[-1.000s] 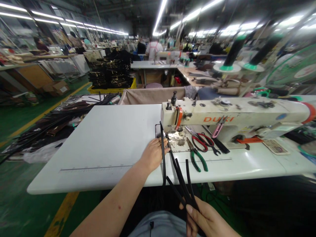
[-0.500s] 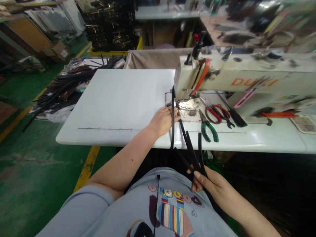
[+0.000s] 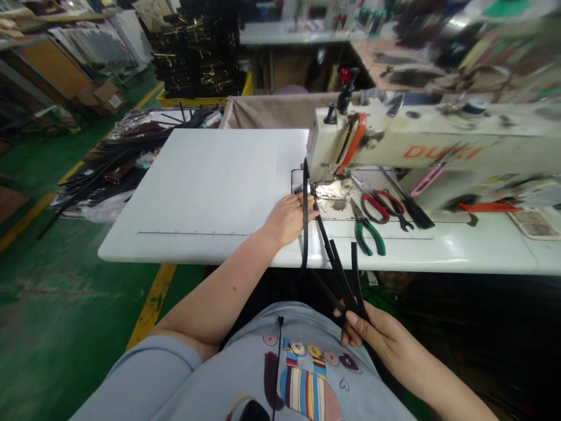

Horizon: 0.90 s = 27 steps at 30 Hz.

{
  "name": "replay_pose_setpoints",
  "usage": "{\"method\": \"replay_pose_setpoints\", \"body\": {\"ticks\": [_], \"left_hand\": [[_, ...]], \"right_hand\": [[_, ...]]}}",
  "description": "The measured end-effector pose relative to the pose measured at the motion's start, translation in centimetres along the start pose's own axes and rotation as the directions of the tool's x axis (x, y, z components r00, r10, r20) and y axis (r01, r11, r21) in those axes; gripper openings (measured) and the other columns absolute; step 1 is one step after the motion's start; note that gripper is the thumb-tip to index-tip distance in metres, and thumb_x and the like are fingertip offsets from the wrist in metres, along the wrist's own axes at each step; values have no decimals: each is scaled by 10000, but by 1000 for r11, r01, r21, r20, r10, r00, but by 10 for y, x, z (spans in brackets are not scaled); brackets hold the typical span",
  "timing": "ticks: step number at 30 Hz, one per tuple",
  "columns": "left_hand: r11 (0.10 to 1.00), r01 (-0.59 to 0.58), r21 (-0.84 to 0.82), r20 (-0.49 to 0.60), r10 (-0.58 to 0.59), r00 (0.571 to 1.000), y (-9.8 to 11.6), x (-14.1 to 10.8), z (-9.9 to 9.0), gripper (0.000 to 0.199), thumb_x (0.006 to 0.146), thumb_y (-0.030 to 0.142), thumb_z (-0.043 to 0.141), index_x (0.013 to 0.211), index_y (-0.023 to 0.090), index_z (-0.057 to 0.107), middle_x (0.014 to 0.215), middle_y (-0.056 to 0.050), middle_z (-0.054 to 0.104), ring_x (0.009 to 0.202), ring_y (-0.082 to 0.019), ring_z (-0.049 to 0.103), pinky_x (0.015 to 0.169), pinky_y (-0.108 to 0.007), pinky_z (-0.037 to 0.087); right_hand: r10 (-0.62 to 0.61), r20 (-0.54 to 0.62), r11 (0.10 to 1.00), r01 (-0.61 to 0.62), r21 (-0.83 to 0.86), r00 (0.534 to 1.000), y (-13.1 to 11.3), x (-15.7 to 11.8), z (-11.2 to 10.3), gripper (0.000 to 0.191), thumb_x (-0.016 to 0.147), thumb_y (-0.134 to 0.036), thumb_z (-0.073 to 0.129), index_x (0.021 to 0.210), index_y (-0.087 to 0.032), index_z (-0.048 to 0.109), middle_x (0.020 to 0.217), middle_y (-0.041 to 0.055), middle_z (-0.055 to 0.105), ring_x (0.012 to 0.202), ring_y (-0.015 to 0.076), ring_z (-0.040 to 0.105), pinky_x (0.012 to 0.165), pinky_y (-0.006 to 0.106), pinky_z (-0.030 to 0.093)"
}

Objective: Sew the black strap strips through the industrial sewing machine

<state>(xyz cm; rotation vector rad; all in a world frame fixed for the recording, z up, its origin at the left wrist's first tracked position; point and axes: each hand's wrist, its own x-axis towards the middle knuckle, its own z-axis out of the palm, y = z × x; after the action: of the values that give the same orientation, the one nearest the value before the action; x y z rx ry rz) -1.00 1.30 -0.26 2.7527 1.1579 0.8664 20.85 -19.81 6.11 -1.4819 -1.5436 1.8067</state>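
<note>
A sewing machine (image 3: 394, 137) stands on a white table (image 3: 210, 175). My left hand (image 3: 289, 219) rests beside the needle plate (image 3: 333, 191), its fingertips on the end of a black strip close to the needle area. Another black strip (image 3: 305, 228) hangs in a loop over those fingers, which look pressed together. Below the table's front edge, my right hand (image 3: 362, 327) is closed round several black strips (image 3: 342, 275) that fan out upward. One of them runs up to the left fingertips.
Green-handled pliers (image 3: 368, 234), red-handled scissors (image 3: 381, 206) and a small wrench (image 3: 405, 223) lie right of the needle plate. Dark strips (image 3: 114, 146) are piled at the left. Behind the table is a cloth-lined bin (image 3: 267, 111).
The view has shifted slightly, so the table and machine sit a little lower in the picture. Both hands keep nearly the same places and holds.
</note>
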Motion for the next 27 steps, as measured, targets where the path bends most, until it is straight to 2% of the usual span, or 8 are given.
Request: {"method": "replay_pose_setpoints", "body": {"ticks": [15, 27], "left_hand": [[1000, 16, -14, 39, -16, 999, 5, 1, -5, 318, 1040, 318, 479, 1243, 129, 633, 1300, -124, 679, 1295, -253, 578, 1116, -427, 444], [1000, 10, 23, 41, -11, 999, 4, 1, -3, 344, 1040, 340, 476, 1281, 131, 604, 1318, -129, 669, 1301, -256, 579, 1107, -431, 458]], "right_hand": [[-4, -38, 999, 6, 40, 999, -1, 4, 1, 424, 988, -571, 403, 940, -195, 593, 734, 24, 615, 711, 206, 584, 709, 357, 473], [-28, 16, 1000, 29, -9, 999, 0, 7, -5, 443, 999, -572, 380, 980, -201, 622, 780, 38, 669, 738, 203, 609, 768, 355, 495]]}}
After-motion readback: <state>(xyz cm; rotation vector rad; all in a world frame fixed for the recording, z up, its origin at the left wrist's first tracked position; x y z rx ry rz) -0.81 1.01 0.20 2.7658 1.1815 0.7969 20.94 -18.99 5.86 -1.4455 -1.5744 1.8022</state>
